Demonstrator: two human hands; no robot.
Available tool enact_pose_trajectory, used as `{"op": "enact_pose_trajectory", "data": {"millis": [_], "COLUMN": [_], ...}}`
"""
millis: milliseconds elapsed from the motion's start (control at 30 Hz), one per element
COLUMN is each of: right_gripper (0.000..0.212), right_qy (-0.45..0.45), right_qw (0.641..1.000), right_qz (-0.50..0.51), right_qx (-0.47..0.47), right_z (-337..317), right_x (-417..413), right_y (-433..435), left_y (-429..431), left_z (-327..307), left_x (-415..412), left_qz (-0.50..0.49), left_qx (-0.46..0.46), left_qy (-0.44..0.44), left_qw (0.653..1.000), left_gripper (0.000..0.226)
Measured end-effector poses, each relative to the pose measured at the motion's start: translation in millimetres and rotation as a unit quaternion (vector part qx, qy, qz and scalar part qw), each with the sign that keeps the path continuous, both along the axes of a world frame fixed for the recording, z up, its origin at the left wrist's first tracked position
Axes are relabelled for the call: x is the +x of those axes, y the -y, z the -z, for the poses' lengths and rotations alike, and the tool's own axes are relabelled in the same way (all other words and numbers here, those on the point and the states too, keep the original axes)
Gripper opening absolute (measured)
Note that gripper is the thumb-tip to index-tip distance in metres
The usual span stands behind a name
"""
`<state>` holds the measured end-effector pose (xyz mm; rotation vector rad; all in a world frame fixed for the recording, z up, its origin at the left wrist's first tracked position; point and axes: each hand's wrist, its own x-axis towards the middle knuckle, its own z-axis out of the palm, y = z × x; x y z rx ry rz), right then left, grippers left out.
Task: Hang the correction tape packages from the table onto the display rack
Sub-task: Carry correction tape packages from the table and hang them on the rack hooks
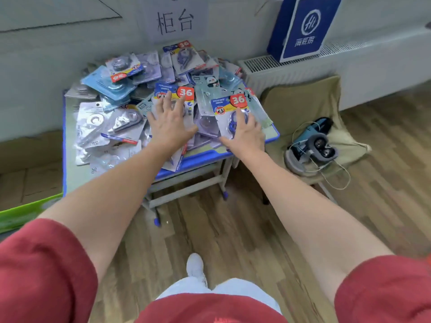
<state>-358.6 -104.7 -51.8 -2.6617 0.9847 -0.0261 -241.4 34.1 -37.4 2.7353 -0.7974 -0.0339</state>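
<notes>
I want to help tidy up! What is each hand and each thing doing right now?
left hand: open, flat on the left package.
right hand: resting on the right package, grip unclear.
pile: heaped messily on the table.
headset: lying on the chair.
</notes>
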Motion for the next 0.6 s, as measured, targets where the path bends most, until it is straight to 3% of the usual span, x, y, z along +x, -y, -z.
{"op": "enact_pose_trajectory", "data": {"millis": [300, 500, 600], "right_gripper": [0.088, 0.085, 0.087], "right_qy": [0.019, 0.034, 0.047], "right_qw": [0.983, 0.943, 0.911], "right_qz": [0.181, 0.329, 0.407], "right_qx": [0.022, 0.031, 0.032], "right_z": [13.0, 13.8, 15.0], "right_x": [-232.0, -391.7, -464.8], "right_y": [13.8, 32.6, 49.4], "left_y": [69.4, 136.8, 178.9], "left_z": [14.3, 16.5, 16.9], "left_x": [-189.0, -342.4, -411.6], "left_qz": [0.158, 0.28, 0.355], "left_qx": [-0.002, -0.035, -0.023], "left_qy": [-0.006, -0.01, -0.02], "left_qw": [0.987, 0.959, 0.935], "left_gripper": [0.08, 0.064, 0.07]}}
